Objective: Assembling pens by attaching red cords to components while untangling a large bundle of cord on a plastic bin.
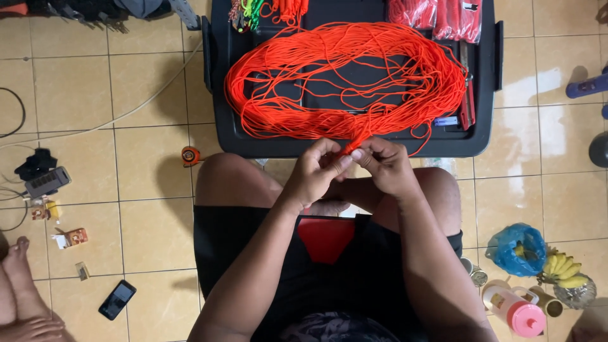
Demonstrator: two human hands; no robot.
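A big loop of bright orange cord [342,76] lies spread over a black plastic lid [484,136] on the floor in front of my knees. My left hand [313,174] and my right hand [386,166] meet at the lid's near edge. Both pinch the gathered near end of the cord loop between fingertips. A red cutter-like tool [467,104] rests at the lid's right side. Packs of red cord [437,16] lie at its far right corner.
A small orange tape measure [190,155] sits left of my knee. A phone [116,299], small boxes and a black gadget [45,182] lie at left. Bananas [563,271], a blue bag [519,248] and a pink-capped bottle [514,310] are at right. Another person's foot [19,278] is at bottom left.
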